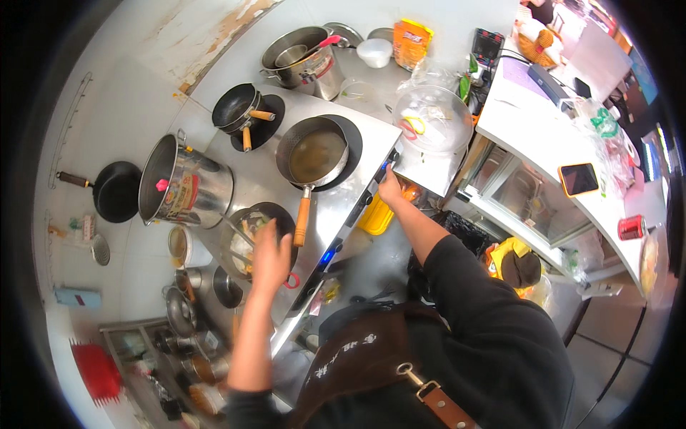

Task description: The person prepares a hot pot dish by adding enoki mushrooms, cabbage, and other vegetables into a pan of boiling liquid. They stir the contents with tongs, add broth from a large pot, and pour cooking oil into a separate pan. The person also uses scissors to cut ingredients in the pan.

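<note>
My left hand point(270, 257), blurred, is over a pan of food point(242, 244) on the near end of the steel cooktop point(327, 225). Metal tongs point(238, 228) reach from this hand into the pan, though the blur hides the exact grip. A small red loop point(292, 280) shows beside the pan rim. My right hand point(390, 187) touches the cooktop's front control strip point(353, 214) by a lit blue display; its finger closure is unclear. Between the hands, a wooden-handled saucepan point(316, 155) with brownish liquid rests on a black burner plate.
Behind are a tall steel stockpot point(206, 187), stacked small pans point(236, 110) and another large pot point(305, 64). A clear round tray point(431, 120) holds scissors point(412, 127). The white counter point(536, 123) at right carries a phone point(579, 179) and a red can point(632, 228).
</note>
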### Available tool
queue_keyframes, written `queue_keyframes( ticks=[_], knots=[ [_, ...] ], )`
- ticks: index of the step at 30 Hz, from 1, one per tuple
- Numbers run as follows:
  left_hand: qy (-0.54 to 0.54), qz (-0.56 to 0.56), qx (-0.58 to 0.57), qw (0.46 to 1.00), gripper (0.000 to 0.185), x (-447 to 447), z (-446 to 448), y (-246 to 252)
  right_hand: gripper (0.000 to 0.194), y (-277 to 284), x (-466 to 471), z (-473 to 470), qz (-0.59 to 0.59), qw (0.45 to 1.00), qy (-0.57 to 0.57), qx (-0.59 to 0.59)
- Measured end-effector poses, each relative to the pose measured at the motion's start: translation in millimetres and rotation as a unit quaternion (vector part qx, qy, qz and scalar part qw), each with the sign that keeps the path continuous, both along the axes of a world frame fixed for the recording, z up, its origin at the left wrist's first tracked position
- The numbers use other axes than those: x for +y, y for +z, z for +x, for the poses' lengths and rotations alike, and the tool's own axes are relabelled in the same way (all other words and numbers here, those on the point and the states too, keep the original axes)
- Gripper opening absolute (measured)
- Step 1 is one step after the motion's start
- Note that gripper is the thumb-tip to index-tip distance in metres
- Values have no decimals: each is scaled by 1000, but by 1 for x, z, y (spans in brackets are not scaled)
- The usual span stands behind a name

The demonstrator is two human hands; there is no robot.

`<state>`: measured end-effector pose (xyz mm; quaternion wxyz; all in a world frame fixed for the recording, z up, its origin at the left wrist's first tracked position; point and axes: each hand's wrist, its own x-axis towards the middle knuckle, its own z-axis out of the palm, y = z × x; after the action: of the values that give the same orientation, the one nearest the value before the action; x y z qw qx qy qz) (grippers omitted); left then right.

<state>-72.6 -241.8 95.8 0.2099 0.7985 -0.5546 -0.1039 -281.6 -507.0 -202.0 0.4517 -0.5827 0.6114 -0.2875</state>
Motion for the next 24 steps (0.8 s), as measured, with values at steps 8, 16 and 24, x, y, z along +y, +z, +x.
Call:
queue_keyframes(
  ticks=[8,16,24],
  knots=[
    [63,164,10,984,37,-76,-10,-72,81,-18,-50,-43,-63,993,-32,-90],
    [48,182,-33,982,44,-96,26,-147,41,-14,-74,-57,69,970,127,-198],
    [41,88,294,951,31,-120,81,-202,36,106,32,-166,61,965,186,-172]
  ],
)
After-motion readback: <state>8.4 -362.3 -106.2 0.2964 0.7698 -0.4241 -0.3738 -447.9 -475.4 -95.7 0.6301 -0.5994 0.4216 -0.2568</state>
